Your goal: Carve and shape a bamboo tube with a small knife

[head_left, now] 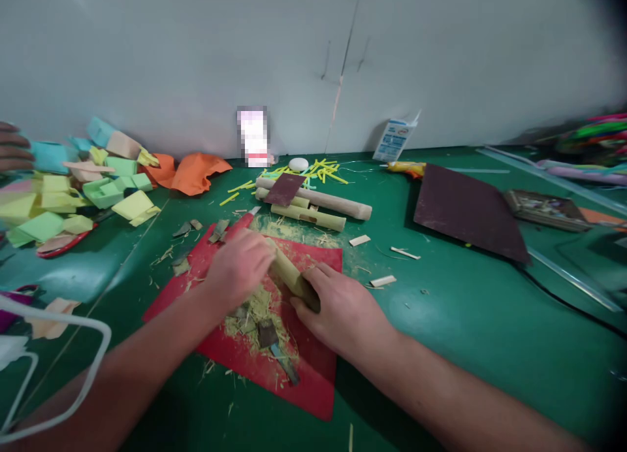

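Green table, grey wall; red sheet under shavings.

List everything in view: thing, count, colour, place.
bamboo stick: one, olive green, on the red sheet, held by both hands
red sheet: one, red, middle of the table
shavings: a pile, yellowish, on the red sheet
bamboo pieces: about three, pale tan, behind the red sheet
sandpaper: one large sheet, dark brown, right
folded paper: many, pastel, left
orange paper: crumpled, by the wall
carton: one, blue and white, against the wall
table: green
left hand: on the stick's far end
right hand: gripping the near end
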### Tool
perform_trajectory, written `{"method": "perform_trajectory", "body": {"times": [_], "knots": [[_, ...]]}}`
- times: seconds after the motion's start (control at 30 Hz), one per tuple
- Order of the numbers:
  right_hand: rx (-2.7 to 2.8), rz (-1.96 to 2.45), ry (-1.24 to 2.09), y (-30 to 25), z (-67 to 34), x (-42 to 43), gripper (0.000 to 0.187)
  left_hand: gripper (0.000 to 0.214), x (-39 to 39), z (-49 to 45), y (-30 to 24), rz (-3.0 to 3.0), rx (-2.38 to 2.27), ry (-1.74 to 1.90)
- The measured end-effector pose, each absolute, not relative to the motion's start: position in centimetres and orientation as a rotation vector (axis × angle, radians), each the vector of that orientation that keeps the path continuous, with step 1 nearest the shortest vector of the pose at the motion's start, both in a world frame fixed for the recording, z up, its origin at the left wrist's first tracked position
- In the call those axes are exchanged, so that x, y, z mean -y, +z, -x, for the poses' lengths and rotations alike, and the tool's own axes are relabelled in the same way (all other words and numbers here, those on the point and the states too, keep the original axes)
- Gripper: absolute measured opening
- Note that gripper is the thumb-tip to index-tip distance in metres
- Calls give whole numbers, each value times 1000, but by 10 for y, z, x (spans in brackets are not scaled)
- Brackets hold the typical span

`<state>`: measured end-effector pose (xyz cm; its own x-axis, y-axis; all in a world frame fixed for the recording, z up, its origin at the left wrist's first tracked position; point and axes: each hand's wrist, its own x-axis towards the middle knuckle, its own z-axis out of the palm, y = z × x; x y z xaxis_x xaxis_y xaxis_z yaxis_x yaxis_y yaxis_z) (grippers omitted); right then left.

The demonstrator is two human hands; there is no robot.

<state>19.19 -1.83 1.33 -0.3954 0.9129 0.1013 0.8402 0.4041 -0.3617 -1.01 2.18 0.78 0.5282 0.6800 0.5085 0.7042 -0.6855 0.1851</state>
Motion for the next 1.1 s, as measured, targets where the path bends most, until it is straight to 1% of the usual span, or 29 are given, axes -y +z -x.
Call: {"method": "perform_trajectory", "body": {"times": [0.1, 0.27, 0.4, 0.53, 0.7, 0.83, 0.97, 1.1], "knots": [[2379, 1535, 398, 13, -192, 18, 13, 20, -18, 7, 9, 2830, 1104, -819], [2373, 1518, 386, 14, -191, 18, 13, 22, -19, 5, 12, 2680, 1206, -870], [2366, 1532, 425, 15, -191, 18, 13, 25, -16, 2, 11, 2831, 1105, -800], [2361, 1525, 399, 16, -191, 17, 12, 24, -18, 4, 10, 2663, 1213, -867], [2362, 1552, 450, 16, -190, 17, 13, 23, -17, 3, 9, 2829, 1113, -729], [2361, 1558, 450, 16, -190, 17, 12, 23, -21, 6, 9, 2625, 1233, -862], [2364, 1547, 462, 16, -190, 18, 13, 22, -17, 2, 8, 2822, 1133, -782], [2365, 1560, 452, 16, -191, 18, 12, 22, -17, 1, 7, 2698, 1192, -903]]}}
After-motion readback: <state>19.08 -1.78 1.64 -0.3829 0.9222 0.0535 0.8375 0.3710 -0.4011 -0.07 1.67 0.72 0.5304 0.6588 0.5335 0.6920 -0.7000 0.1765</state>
